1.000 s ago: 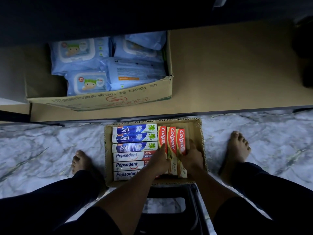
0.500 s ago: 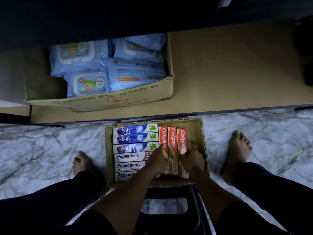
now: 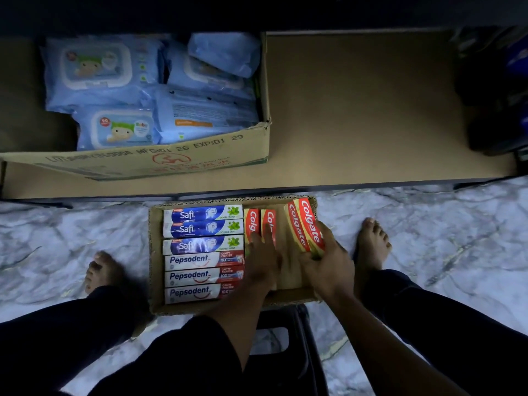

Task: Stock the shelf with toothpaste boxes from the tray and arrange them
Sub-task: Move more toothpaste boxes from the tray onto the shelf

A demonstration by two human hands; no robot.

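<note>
A shallow cardboard tray (image 3: 155,252) lies on the marble floor in front of the low shelf (image 3: 357,110). In its left part lie three blue Safi boxes (image 3: 203,214) above three white Pepsodent boxes (image 3: 197,275). Two red Colgate boxes (image 3: 251,221) stay in the tray's middle, and my left hand (image 3: 263,258) rests flat on them with fingers spread. My right hand (image 3: 328,264) grips two more Colgate boxes (image 3: 305,227), tilted and raised over the tray's right side. Bare cardboard shows between the two hands.
An open carton (image 3: 171,161) of blue baby-wipe packs fills the shelf's left half. Dark items (image 3: 491,95) stand at the shelf's far right. My bare feet (image 3: 371,241) flank the tray, and a dark stool (image 3: 285,338) sits under me.
My right hand has pulled two Colgate boxes out of the row and lifted them to the right. My left hand stays on the remaining Colgate boxes.
</note>
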